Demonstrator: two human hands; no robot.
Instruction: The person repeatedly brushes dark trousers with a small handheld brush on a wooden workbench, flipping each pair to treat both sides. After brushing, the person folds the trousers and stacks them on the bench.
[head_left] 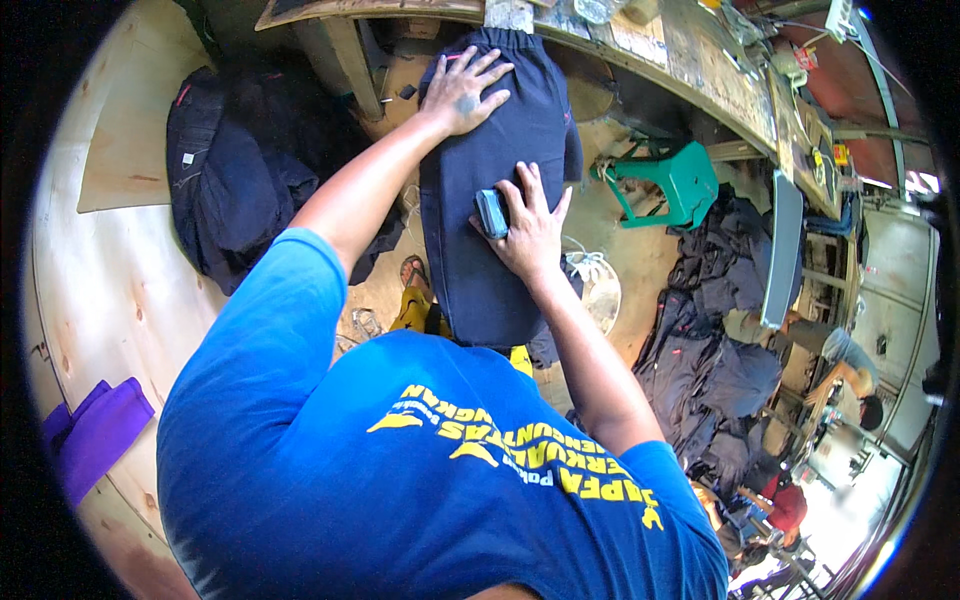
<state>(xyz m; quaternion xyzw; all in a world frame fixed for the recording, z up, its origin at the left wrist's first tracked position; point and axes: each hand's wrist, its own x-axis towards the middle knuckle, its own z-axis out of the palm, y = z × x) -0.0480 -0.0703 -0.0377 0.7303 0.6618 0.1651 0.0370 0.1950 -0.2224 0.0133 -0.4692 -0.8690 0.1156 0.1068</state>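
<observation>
Dark navy trousers (pixel 480 290) with a gathered elastic waistband lie lengthwise in front of me, the waistband at the far end. My left hand (pixel 465 95) rests on them just below the waistband, palm down with fingers spread. Around a small blue-grey block (pixel 491 213) on the middle of the trousers, my right hand (pixel 530 230) has its thumb and index finger closed, the other fingers stretched out over the cloth. The block's underside is hidden, and I cannot tell what kind of tool it is.
A dark garment heap (pixel 240 180) lies at left, near purple cloth (pixel 100 435). The wooden workbench (pixel 690 75) curves along the far side. At right are a green plastic stool (pixel 675 190), piled dark garments (pixel 710 360) and people (pixel 850 365) farther off.
</observation>
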